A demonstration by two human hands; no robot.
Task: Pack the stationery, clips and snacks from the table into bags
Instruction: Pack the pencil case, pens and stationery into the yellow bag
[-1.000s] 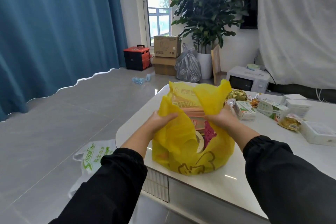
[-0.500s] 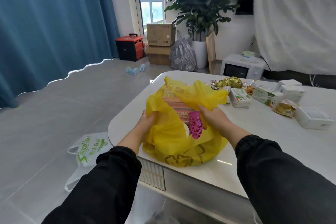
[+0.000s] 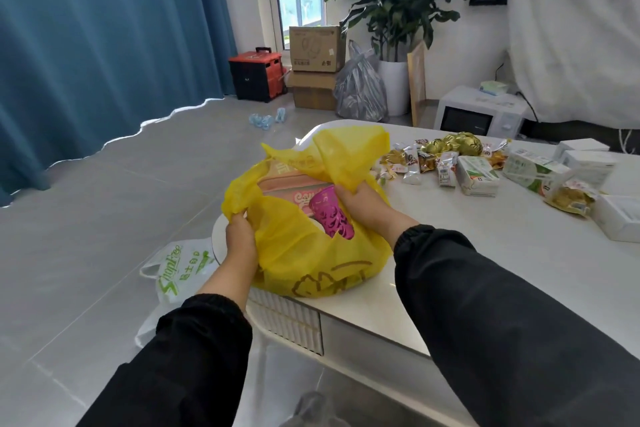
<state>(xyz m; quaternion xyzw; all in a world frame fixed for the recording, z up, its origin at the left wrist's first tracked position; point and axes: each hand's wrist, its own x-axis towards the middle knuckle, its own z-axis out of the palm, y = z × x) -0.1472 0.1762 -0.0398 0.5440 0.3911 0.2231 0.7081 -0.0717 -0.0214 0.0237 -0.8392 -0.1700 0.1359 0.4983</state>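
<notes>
A yellow plastic bag stands on the near left corner of the white table. My left hand grips the bag's left handle edge. On the other side, my right hand grips the right handle flap, which sticks up behind it. Inside the bag I see a pink box and a magenta patterned cup-like item. Wrapped snacks, gold-wrapped sweets and small cartons lie on the table to the right of the bag.
White boxes sit at the table's far right. A white shopping bag with green print lies on the floor left of the table. Cardboard boxes, a grey sack, a potted plant and a microwave stand at the back.
Both hands slid along the bag's rim; the left hand dropped lower on the left edge, and the right hand gathered the right flap, exposing the magenta item more.
</notes>
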